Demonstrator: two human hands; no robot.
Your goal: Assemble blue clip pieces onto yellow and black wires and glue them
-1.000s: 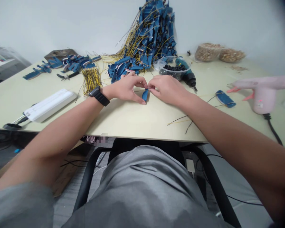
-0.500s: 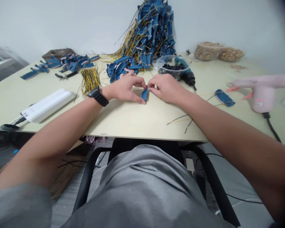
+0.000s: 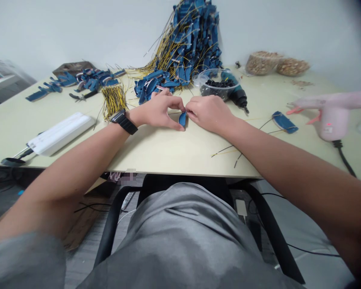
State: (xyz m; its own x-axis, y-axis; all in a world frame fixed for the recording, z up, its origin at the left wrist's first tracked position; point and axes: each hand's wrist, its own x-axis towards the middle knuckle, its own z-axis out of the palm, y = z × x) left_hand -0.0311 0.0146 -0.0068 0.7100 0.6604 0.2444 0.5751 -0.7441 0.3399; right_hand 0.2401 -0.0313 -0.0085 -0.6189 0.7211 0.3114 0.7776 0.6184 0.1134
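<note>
Both my hands meet at the middle of the pale table. My left hand, with a black watch on its wrist, pinches a small blue strip between thumb and forefinger. My right hand pinches the same strip from the other side, fingers closed on its top edge. A thin wire runs left from the strip under my left fingers. Just behind my hands rises a tall heap of blue strips with yellow wires.
A clear bowl of dark beads and a dark power tool sit behind my right hand. A pink glue gun stands at right, with a loose blue strip near it. A white box, yellow wires and pliers lie left.
My hands have stayed together on the blue strip, with only slight finger movement. The view has shifted a little.
</note>
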